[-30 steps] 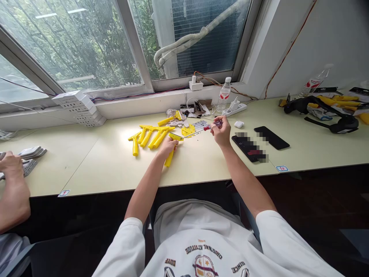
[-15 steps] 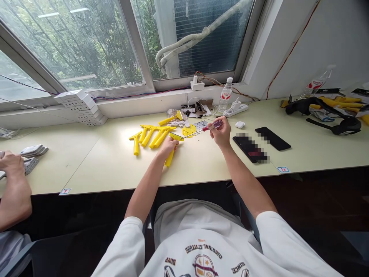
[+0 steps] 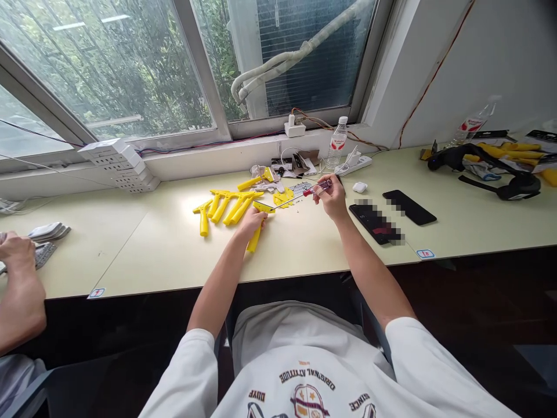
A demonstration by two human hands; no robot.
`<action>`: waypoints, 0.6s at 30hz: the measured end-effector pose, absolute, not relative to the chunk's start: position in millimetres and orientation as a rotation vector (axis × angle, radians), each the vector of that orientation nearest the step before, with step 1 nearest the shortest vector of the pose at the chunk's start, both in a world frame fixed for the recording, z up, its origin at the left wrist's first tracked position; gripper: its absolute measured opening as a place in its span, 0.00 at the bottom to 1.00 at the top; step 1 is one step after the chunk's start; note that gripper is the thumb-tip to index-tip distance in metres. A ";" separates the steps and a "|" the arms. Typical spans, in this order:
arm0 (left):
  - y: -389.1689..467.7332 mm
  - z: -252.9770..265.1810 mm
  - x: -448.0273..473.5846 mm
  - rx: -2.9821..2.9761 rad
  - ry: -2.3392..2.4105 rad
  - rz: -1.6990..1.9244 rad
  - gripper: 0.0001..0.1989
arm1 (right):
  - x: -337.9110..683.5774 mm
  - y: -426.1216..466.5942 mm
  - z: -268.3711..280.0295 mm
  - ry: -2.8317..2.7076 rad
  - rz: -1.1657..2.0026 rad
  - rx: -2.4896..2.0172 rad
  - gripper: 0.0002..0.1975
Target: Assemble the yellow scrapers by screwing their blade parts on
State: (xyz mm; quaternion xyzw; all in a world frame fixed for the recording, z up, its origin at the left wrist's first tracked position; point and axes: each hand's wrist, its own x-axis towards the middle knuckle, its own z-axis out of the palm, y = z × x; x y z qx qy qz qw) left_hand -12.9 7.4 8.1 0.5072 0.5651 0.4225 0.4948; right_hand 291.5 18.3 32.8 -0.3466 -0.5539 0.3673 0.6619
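My left hand (image 3: 253, 222) is closed around a yellow scraper (image 3: 255, 239), its head angled up to the right. In my right hand (image 3: 333, 197) is a screwdriver (image 3: 310, 191) with a red and clear handle. Its shaft slants down leftward, and the tip meets the scraper's head; any screw there is too small to make out. Several yellow scraper handles (image 3: 221, 209) lie in a row left of my hands. Beyond them sit round yellow pieces (image 3: 282, 197), metal strips (image 3: 298, 188), tiny loose screws (image 3: 298, 211) and another scraper (image 3: 250, 183) beside a pale glove.
To the right lie two dark phones (image 3: 409, 207) (image 3: 369, 223) and a white earbud case (image 3: 359, 187). A water bottle (image 3: 337, 145) and power strip (image 3: 354, 164) stand behind. White boxes (image 3: 124, 165) are stacked by the window. Another person's arm (image 3: 21, 284) rests at far left.
The whole view has shifted slightly. Both hands keep their grips, and the screwdriver tip stays at the scraper's head, with little other visible movement.
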 end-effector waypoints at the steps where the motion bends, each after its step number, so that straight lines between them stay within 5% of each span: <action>1: 6.8 9.4 -12.5 1.222 1.399 0.997 0.14 | 292.2 18.6 32.0 -1.254 0.810 -0.811 0.20; 9: 7.8 7.9 -14.4 1.235 1.450 0.949 0.14 | 299.2 20.1 27.5 -1.240 0.592 -1.073 0.31; 18: 6.1 11.2 -12.1 1.189 1.427 0.958 0.17 | 298.5 27.6 27.0 -1.266 0.902 -0.754 0.17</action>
